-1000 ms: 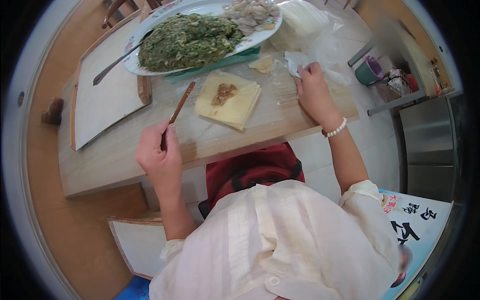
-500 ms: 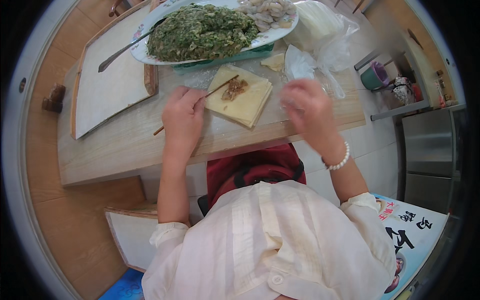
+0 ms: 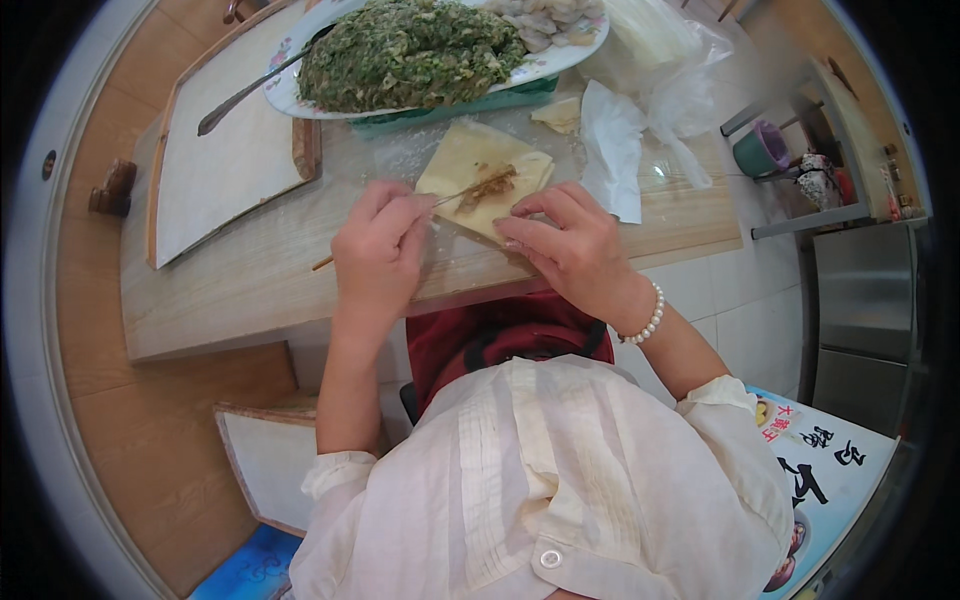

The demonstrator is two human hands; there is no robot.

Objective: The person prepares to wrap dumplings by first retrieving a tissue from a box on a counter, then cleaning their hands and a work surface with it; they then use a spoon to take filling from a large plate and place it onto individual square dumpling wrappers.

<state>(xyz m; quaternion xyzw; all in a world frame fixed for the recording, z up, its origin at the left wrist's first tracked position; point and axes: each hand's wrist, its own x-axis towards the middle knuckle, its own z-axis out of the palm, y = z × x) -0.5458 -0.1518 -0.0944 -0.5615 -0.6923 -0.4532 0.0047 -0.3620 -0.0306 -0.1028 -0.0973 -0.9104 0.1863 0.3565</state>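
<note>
My left hand point(image 3: 382, 235) is closed around a thin brown chopstick point(image 3: 322, 263), its tip end lying over a brown smear of filling point(image 3: 487, 190). The filling sits on the top sheet of a stack of pale yellow square dough wrappers point(image 3: 455, 150). At the stack's near right edge, my right hand point(image 3: 562, 235) has its thumb and fingers pinched on the wrapper; the fingertips partly hide that corner. Beyond the stack stands a large flowered oval plate point(image 3: 285, 85) with a mound of green chopped filling point(image 3: 410, 60), peeled shrimp point(image 3: 550, 22) and a metal spoon point(image 3: 235, 105).
A white board with a wooden rim point(image 3: 215, 150) lies at the left of the wooden table point(image 3: 230, 300). White paper point(image 3: 612, 150), a yellow dough scrap point(image 3: 558, 115) and clear plastic bags point(image 3: 680, 80) lie to the right. The plate rests on a green container point(image 3: 460, 112).
My right hand has come left and down from beside the stack to the wrapper's near right edge. The chopstick's tip has moved right over the filling. More of the white paper shows.
</note>
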